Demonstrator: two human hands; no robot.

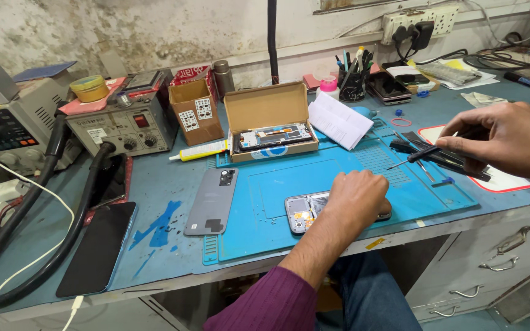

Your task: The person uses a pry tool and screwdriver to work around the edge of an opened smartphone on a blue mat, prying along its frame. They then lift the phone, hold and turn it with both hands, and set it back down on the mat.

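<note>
Opened smartphone [305, 211], its back removed and its inner parts showing, is lying on the blue repair mat [351, 178] near the front edge of the surface [154, 184]. The left hand [357, 199] is resting on top of the phone with its fingers curled down over it, covering the phone's right half and pressing it against the mat. The right hand [501, 141] is hovering over the right end of the mat, its fingers pinching a thin black screwdriver [421, 154] whose tip is pointing left and down toward the mat, well apart from the phone. Just under that hand, several dark tools [446, 160] are lying side by side, partly on the mat and partly on a white pad with a red border [510, 181]. To the left of the phone, a grey back cover [211, 201] with camera cut-outs is lying flat on the mat's left edge. Behind the mat, an open cardboard box [270, 121] is holding a phone part, and a folded white paper [338, 119] is leaning just beside it. Farther left, a small brown carton [195, 110] is standing next to a grey soldering station [121, 125] whose black hoses [75, 214] are trailing across the surface. A black phone [98, 248] is lying face down by the hoses near the front left.
</note>
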